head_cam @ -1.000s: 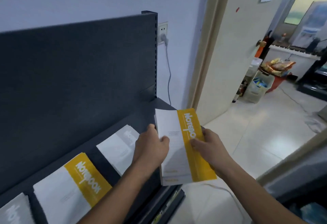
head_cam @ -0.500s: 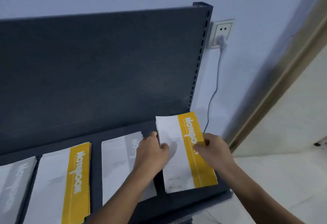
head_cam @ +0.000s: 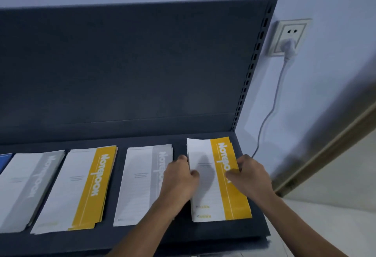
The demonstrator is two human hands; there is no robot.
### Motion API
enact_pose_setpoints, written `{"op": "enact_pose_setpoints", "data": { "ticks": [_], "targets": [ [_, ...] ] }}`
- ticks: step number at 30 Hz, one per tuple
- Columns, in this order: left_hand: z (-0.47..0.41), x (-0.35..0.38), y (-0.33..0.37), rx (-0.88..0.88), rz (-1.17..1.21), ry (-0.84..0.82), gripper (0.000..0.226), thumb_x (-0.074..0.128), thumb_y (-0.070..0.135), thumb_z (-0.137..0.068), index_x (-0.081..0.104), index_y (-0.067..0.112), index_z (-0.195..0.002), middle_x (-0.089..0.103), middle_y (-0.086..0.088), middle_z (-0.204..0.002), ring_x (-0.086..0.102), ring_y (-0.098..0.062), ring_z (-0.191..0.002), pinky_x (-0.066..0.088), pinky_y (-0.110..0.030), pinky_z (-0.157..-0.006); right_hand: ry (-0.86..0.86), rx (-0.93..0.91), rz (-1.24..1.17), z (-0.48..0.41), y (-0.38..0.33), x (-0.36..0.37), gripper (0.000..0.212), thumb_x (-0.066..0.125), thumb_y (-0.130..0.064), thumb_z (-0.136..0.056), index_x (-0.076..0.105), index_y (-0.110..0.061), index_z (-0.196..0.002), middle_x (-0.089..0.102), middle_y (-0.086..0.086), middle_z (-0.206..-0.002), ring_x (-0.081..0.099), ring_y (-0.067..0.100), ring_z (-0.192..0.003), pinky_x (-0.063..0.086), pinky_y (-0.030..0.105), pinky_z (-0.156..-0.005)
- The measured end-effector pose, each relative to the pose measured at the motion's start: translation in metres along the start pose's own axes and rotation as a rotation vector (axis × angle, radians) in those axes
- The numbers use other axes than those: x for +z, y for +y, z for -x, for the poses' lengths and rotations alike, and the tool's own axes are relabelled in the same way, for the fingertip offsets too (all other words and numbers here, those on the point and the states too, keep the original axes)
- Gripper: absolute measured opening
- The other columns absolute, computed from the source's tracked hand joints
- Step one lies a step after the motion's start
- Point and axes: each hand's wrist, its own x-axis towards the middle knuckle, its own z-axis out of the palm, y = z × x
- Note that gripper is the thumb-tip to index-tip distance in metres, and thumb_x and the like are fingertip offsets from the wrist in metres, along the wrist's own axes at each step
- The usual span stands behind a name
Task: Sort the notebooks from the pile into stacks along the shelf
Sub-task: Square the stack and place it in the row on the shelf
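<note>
**Fig.** Head view. Step in hand, by judgement: taking a copy off the pile for sorting.

- **Ref. pt.:** the dark slotted metal upright post [head_cam: 252, 69] at the end of the dark blue-grey metal shelf [head_cam: 179, 234].
- **Pile:** the pile of thin white notebooks w/ a yellow title band [head_cam: 207, 195] lies flat on the shelf, just left of the post's base.
- **Hands:** the left hand [head_cam: 179, 177] has its grip pinching the pile's far-from-post edge, thumb on the top cover. The right hand [head_cam: 250, 175] has its grip pinching the edge nearest the post, fingertips on the yellow band. Whether one copy or several are held cannot be told.
- **Stacks, going away from the post:**
  - the white-and-grey stack [head_cam: 140, 185], partly hidden by the left hand
  - the white-and-yellow stack [head_cam: 81, 185]
  - a second grey-banded stack [head_cam: 26, 187]
  - a blue cover [head_cam: 5, 161] at the frame edge
- **Wall:** on the post's other side, a white wall socket w/ plug and cable [head_cam: 289, 39].
- **Next move (judgement):** separate the top copy only. Its colour matches the white-and-yellow stack, so it prob. passes over the white-and-grey stack and should be laid down square. The thin covers look liable to slide and fan out.
</note>
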Motion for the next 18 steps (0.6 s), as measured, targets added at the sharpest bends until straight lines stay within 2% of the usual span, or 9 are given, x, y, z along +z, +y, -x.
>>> {"op": "enact_pose_setpoints", "data": {
  "ticks": [3, 6, 8, 10, 15, 18],
  "targets": [
    [0.004, 0.001, -0.001, 0.013, -0.004, 0.024, 0.015, 0.062, 0.022, -0.094, 0.058, 0.02, -0.109, 0.066, 0.006, -0.097, 0.065, -0.009, -0.082, 0.057, -0.024, -0.067, -0.01, -0.006, 0.014, 0.0, 0.003, 0.002, 0.013, 0.06, -0.03, -0.075, 0.06, -0.022, -0.085, 0.066, -0.004, -0.082, 0.064, 0.013, -0.069, 0.043, 0.026, -0.053],
    [0.011, 0.001, 0.002, 0.045, -0.019, 0.045, 0.022, 0.06, 0.025, -0.095, 0.059, 0.02, -0.116, 0.068, 0.004, -0.102, 0.067, -0.013, -0.088, 0.058, -0.025, -0.072, -0.007, -0.027, 0.034, 0.001, 0.003, 0.004, 0.013, 0.059, -0.028, -0.078, 0.058, -0.016, -0.084, 0.061, 0.0, -0.084, 0.062, 0.016, -0.069, 0.036, 0.026, -0.051],
    [0.016, -0.001, 0.002, 0.061, -0.02, 0.054, 0.027, 0.059, 0.028, -0.096, 0.058, 0.021, -0.122, 0.068, 0.003, -0.103, 0.067, -0.013, -0.09, 0.056, -0.024, -0.073, 0.008, -0.054, 0.065, 0.002, 0.002, 0.005, 0.014, 0.058, -0.028, -0.082, 0.057, -0.015, -0.087, 0.057, 0.001, -0.089, 0.06, 0.018, -0.076, 0.04, 0.029, -0.057],
    [0.019, -0.004, -0.001, 0.073, 0.008, 0.051, 0.023, 0.058, 0.028, -0.096, 0.059, 0.023, -0.118, 0.068, 0.006, -0.099, 0.067, -0.009, -0.086, 0.059, -0.026, -0.075, 0.027, -0.071, 0.103, 0.005, 0.002, 0.007, 0.016, 0.057, -0.03, -0.086, 0.056, -0.014, -0.091, 0.053, 0.001, -0.094, 0.058, 0.021, -0.084, 0.044, 0.032, -0.066],
    [0.025, -0.016, -0.008, 0.105, 0.056, 0.052, 0.02, 0.057, 0.025, -0.097, 0.061, 0.025, -0.116, 0.068, 0.011, -0.103, 0.066, -0.004, -0.088, 0.059, -0.026, -0.081, 0.058, -0.084, 0.178, 0.01, 0.0, 0.01, 0.023, 0.055, -0.032, -0.092, 0.053, -0.012, -0.103, 0.051, 0.005, -0.108, 0.056, 0.026, -0.102, 0.042, 0.033, -0.074],
    [0.029, -0.026, -0.012, 0.148, 0.084, 0.062, 0.02, 0.057, 0.024, -0.098, 0.061, 0.027, -0.118, 0.067, 0.015, -0.109, 0.064, 0.0, -0.093, 0.054, -0.017, -0.081, 0.136, -0.106, 0.273, 0.015, -0.008, 0.01, 0.027, 0.05, -0.035, -0.095, 0.053, -0.012, -0.111, 0.052, 0.004, -0.113, 0.053, 0.025, -0.11, 0.043, 0.033, -0.077]
  ]
}}
